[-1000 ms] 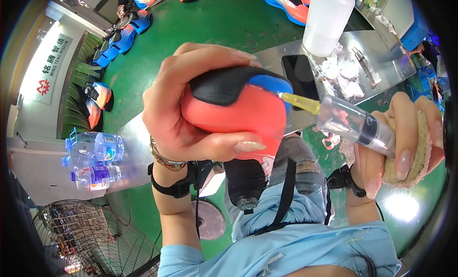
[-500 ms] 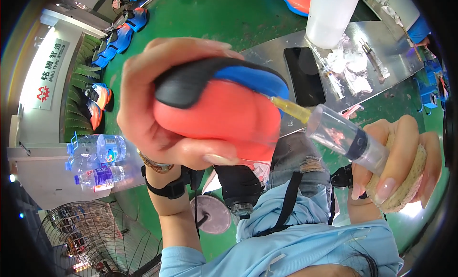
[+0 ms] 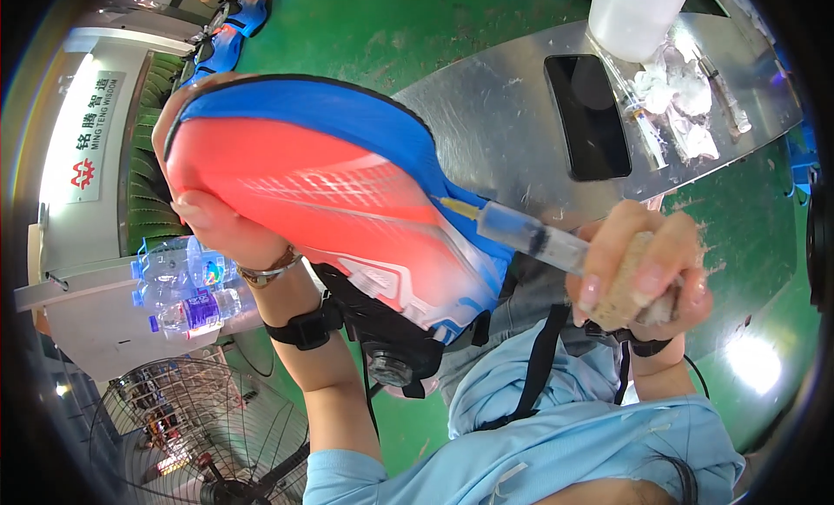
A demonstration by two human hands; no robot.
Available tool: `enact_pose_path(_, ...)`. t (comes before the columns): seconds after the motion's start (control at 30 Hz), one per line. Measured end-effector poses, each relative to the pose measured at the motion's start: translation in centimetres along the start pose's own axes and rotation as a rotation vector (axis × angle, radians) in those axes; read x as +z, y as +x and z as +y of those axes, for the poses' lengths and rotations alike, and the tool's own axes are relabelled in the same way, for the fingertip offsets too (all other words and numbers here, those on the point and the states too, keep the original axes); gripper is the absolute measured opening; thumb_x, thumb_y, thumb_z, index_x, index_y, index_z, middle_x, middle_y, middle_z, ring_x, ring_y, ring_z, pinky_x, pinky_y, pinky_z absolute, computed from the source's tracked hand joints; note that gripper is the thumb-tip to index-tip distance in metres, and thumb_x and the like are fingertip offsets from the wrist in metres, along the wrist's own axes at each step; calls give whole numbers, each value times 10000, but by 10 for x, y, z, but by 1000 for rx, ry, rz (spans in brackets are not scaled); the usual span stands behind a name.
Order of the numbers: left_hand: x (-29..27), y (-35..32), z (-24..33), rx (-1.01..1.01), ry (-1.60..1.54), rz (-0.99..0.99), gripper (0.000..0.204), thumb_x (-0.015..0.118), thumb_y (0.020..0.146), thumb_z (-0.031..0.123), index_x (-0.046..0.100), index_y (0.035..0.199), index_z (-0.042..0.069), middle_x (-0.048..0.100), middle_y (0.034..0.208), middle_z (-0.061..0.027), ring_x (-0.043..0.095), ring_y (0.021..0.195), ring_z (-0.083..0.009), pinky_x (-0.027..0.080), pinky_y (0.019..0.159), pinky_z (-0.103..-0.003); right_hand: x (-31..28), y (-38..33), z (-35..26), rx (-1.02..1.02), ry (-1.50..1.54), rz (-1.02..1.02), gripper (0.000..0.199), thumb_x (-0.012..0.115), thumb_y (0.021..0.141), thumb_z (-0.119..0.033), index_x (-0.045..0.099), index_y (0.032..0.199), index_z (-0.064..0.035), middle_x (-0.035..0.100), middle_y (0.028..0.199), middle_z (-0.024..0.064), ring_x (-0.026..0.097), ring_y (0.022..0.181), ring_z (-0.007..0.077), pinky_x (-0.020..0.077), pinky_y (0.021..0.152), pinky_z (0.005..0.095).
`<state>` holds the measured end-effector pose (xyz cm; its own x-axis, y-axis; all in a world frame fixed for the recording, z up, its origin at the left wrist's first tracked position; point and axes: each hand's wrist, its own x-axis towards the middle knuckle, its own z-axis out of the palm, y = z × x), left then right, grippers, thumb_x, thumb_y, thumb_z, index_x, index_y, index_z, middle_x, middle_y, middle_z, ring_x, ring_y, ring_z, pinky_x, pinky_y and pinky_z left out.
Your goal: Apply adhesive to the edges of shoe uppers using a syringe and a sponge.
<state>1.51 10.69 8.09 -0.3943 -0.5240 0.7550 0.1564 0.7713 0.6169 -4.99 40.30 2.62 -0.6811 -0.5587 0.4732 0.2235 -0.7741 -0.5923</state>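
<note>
Head view, looking down: the left hand [image 3: 204, 214] is raised close to the lens at the centre left of the frame, its forearm climbing from the lower middle with a black strap and a thin bracelet at the wrist. Its fingers are wrapped around the far end of a shoe [image 3: 321, 192], closed on it, with the fingertips showing along the lower left edge of the sole. The shoe fills the middle of the picture, sole toward the camera: coral red across the tread, blue along the upper rim, white and blue at the end that points down to the lower right.

The right hand [image 3: 638, 275] sits at the centre right, its wrist coming up from the lower right. It is curled tight around a syringe [image 3: 530, 235] and a tan, rough block that lies in the palm. The syringe's clear barrel points left and slightly up, and its yellow tip touches the blue edge of the shoe.

Behind, in the upper right, a metal table [image 3: 495, 122] carries a black phone [image 3: 589, 114] and a white plastic bottle [image 3: 634, 14]. Water bottles [image 3: 187, 288] lie at the left, above a fan [image 3: 208, 435] at the lower left.
</note>
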Motion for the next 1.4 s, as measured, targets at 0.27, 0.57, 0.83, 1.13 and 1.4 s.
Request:
enact_pose_path(0.27,-17,4,-52,103,305,55,496,228,995,391,523,978,-7,576,943,-99,523,841,-161,445,780,-336,-20,-25,6,231,-76,1,498,400,929,-462,562,944,8,562,861,198,584,722,228,484,657,325)
enact_pose_path(0.57,-43,20,-105,-197,64,29,431,326,971,387,524,943,6,570,927,-88,521,834,-164,438,789,-326,-30,-42,4,339,-158,5,461,405,935,-414,554,995,18,567,888,204,562,690,186,454,608,284)
enact_pose_path(0.83,-66,2,-152,-646,-179,14,417,413,942,377,550,1030,-7,601,983,-120,576,868,-188,471,813,-327,-39,-46,10,313,-201,0,422,409,940,-358,524,1051,32,568,953,209,574,724,197,462,601,282)
enact_pose_path(1.13,-78,-81,-107,-851,-260,70,375,541,899,313,579,1106,2,619,1051,-121,620,904,-192,521,777,-334,-27,-24,34,334,-300,146,320,402,949,-237,520,1146,-13,604,952,72,572,736,79,470,601,206)
enact_pose_path(1.4,-146,-163,-21,-1194,-168,79,360,487,939,315,534,1125,10,610,1017,-61,614,834,-142,525,691,-276,-14,-11,44,349,-458,155,449,325,949,-388,425,1171,-11,554,958,179,578,650,176,445,519,245)
